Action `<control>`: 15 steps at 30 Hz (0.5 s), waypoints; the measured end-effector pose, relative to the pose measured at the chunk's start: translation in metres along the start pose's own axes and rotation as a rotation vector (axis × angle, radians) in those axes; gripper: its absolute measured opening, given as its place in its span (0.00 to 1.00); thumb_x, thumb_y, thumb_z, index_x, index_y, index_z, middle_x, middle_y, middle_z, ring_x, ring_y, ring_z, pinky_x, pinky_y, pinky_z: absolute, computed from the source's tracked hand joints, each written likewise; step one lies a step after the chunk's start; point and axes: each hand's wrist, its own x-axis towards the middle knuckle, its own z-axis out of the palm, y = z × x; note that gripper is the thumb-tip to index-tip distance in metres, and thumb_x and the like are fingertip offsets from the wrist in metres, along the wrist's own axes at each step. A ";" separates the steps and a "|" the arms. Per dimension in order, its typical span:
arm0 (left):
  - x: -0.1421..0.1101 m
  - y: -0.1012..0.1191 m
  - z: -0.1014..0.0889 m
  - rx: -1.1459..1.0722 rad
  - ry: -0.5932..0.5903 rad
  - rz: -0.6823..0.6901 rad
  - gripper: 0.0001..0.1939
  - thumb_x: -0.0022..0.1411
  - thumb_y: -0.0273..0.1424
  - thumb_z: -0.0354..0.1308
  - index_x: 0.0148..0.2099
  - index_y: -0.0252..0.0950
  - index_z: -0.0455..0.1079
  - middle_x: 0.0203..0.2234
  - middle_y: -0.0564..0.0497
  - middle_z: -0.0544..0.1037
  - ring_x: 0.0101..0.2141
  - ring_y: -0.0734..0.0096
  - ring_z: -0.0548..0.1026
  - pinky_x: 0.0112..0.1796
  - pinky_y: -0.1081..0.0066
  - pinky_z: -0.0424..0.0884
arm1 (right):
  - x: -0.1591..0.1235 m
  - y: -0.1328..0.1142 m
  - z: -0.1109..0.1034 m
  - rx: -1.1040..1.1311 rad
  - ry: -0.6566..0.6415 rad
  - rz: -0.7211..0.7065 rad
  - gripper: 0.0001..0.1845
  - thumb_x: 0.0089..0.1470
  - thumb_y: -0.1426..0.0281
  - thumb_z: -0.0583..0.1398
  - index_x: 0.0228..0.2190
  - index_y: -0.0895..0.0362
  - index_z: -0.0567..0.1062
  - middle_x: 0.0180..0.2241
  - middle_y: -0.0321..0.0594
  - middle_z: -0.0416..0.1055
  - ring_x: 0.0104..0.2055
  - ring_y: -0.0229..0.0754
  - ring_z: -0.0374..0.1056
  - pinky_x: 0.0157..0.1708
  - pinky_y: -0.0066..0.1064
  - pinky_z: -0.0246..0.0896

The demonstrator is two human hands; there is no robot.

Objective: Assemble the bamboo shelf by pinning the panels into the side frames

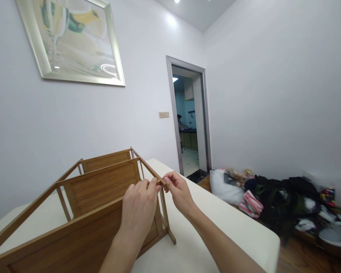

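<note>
A brown wooden shelf rack (102, 185) lies on its side on a white table (210, 223), its several panels standing upright between slim rails. My left hand (140, 203) is closed over the top edge of the nearest panel, close to its right corner. At that corner my right hand (177, 189) is pinched, thumb and forefinger touching the end of the right rail. Whatever lies between those fingertips is too small and too covered to make out. The rail's lower counterpart (171, 236) rests on the tabletop.
Right of the table, on the wooden floor, lie a white bag (226, 187), a pink striped cloth (251, 204), dark clothes (284, 201) and a grey shoe (337, 235). A doorway (207, 125) opens onto another room with a person partly visible. A framed picture (82, 79) hangs at left.
</note>
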 end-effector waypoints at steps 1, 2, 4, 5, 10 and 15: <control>0.000 0.000 0.000 0.003 0.001 0.002 0.13 0.70 0.30 0.47 0.48 0.36 0.73 0.30 0.49 0.77 0.31 0.64 0.74 0.33 0.65 0.59 | 0.000 0.000 0.000 -0.006 0.001 -0.004 0.11 0.58 0.61 0.59 0.30 0.55 0.68 0.26 0.32 0.64 0.28 0.37 0.60 0.29 0.29 0.58; 0.000 0.000 0.001 0.005 0.003 0.003 0.13 0.70 0.31 0.48 0.48 0.36 0.73 0.30 0.49 0.77 0.31 0.64 0.74 0.33 0.65 0.59 | 0.000 0.000 0.001 -0.017 0.002 -0.007 0.11 0.58 0.61 0.58 0.30 0.55 0.68 0.26 0.32 0.64 0.27 0.37 0.60 0.29 0.30 0.58; 0.000 -0.001 0.001 0.008 0.007 0.002 0.13 0.70 0.31 0.48 0.49 0.36 0.73 0.29 0.49 0.76 0.31 0.64 0.74 0.33 0.65 0.59 | 0.000 0.001 0.001 -0.061 0.001 -0.007 0.11 0.59 0.61 0.57 0.29 0.54 0.67 0.25 0.32 0.64 0.27 0.37 0.60 0.29 0.30 0.58; 0.000 -0.001 0.002 0.007 0.009 0.000 0.13 0.70 0.31 0.48 0.49 0.36 0.73 0.29 0.50 0.76 0.31 0.64 0.74 0.33 0.65 0.59 | 0.001 0.001 0.001 -0.095 0.000 -0.003 0.12 0.60 0.60 0.56 0.29 0.54 0.67 0.24 0.31 0.63 0.27 0.37 0.60 0.29 0.30 0.57; -0.001 0.000 0.001 0.003 0.013 0.008 0.13 0.70 0.30 0.48 0.48 0.36 0.73 0.30 0.50 0.77 0.31 0.64 0.74 0.33 0.65 0.59 | 0.005 0.005 0.002 -0.278 0.007 0.009 0.20 0.63 0.57 0.51 0.23 0.53 0.60 0.20 0.29 0.58 0.24 0.37 0.56 0.25 0.29 0.52; -0.001 0.000 0.001 0.009 0.010 0.004 0.13 0.70 0.30 0.48 0.49 0.36 0.73 0.30 0.49 0.77 0.31 0.64 0.74 0.33 0.65 0.59 | 0.007 0.008 0.003 -0.215 -0.039 0.036 0.25 0.62 0.51 0.50 0.21 0.53 0.59 0.19 0.29 0.56 0.22 0.36 0.54 0.22 0.28 0.50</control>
